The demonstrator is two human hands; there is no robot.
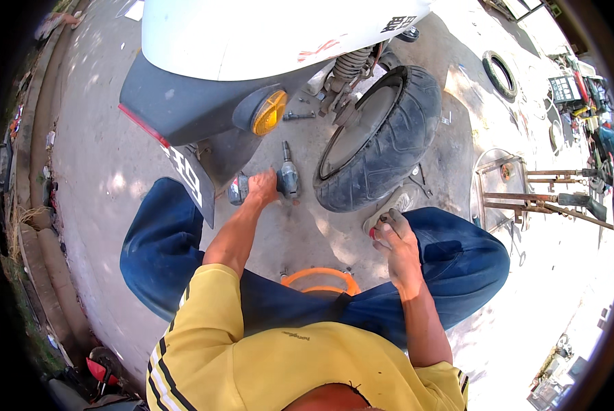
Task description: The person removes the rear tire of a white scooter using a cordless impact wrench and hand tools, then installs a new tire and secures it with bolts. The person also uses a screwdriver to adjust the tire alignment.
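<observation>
My left hand (262,186) is wrapped round the handle of a cordless impact wrench (289,179) close to the ground. The wrench's nose points away from me, and its battery shows left of the hand. My right hand (397,243) is closed in front of my right knee, near my shoe (404,198). A small red bit shows at its fingertips; what it holds I cannot make out. Ahead stands a scooter with white bodywork (252,34). Its black-tyred wheel (389,140) leans at an angle beside the shock absorber (351,65).
Under me is an orange ring-shaped seat frame (321,275). A dark socket-like tool (299,116) lies beyond the wrench, and a hand tool (422,181) right of the wheel. Farther right are a loose tyre (500,75), a metal stand with bars (546,198) and piled tools (591,103).
</observation>
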